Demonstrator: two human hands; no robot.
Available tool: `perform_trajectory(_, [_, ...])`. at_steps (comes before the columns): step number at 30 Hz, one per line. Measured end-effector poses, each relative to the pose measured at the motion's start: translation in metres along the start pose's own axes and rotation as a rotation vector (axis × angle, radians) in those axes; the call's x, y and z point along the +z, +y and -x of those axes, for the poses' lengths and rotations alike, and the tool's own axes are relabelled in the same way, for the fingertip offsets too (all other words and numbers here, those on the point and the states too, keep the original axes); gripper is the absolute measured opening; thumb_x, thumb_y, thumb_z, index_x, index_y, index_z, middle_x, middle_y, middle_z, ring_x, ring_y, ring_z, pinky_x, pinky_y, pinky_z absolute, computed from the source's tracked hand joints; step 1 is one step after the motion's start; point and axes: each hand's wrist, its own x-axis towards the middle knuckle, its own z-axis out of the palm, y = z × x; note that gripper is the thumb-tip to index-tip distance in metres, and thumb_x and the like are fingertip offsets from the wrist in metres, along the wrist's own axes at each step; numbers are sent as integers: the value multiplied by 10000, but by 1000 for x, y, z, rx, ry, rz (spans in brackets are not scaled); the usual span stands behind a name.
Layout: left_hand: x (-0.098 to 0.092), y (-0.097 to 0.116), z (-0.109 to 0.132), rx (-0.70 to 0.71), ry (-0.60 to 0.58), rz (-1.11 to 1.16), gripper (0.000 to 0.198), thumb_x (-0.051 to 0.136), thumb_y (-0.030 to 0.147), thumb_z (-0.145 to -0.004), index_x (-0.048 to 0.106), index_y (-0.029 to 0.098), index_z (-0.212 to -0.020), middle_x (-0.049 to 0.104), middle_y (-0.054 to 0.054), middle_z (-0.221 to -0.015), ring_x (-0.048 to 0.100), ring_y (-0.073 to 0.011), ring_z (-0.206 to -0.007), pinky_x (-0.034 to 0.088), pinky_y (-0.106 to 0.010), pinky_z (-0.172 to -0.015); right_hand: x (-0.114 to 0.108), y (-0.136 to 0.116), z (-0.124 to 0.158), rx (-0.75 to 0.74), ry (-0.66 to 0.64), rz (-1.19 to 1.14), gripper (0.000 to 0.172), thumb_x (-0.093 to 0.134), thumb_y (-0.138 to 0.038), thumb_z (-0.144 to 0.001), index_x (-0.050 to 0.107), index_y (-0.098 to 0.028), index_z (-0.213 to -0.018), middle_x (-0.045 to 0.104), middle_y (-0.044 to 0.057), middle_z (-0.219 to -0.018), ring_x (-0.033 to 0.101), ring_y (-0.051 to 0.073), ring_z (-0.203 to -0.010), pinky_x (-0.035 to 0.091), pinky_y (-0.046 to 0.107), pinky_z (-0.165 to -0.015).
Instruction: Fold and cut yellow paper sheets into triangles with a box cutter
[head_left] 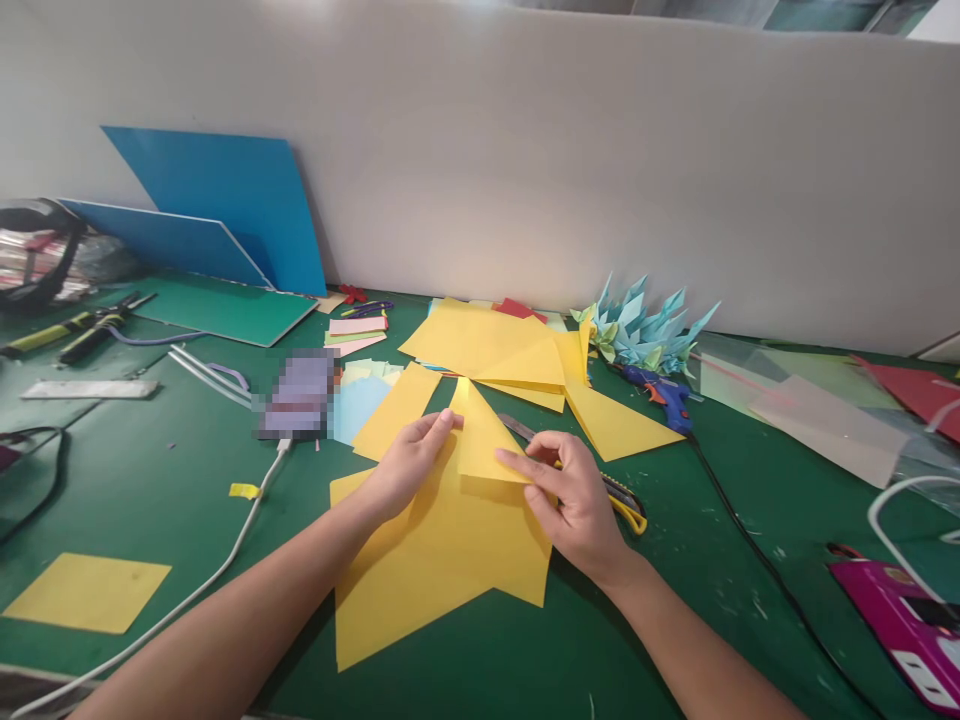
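Observation:
A folded triangle of yellow paper lies on a stack of yellow sheets on the green table. My left hand rests on the triangle's left side, its fingers stretched out and pressing the edge near the tip. My right hand pins the triangle's lower right corner, forefinger pointing left along the fold, the other fingers loosely curled. Under my right hand lies a yellow utility knife.
More yellow sheets lie behind, beside blue and green origami pieces and a blue glue gun. A phone with a white cable, coloured paper, blue boards, tools and a ruler sit left. A magenta box lies right.

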Motion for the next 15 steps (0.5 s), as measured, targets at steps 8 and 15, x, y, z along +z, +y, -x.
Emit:
perform_trajectory(8, [0,1,0,-63,-71,41,419,758,506,-602,527,183,-735,527,44,-654,496,-110,-612,375,-224,-560,1,-2,2,17,-312,-104,390,509,-410,-897,526,-375,-1285,365,36,-1451,331,300,-1325,318,526,-1059])
perform_trajectory(15, [4,6,8,-60,-276,243,393,789,432,-611,512,186,-742,595,20,-750,584,-116,-665,427,-234,-600,-4,2,-2,753,-248,-1046,666,593,-597,-782,423,-305,-1356,490,100,-1373,534,277,-1173,452,427,-951])
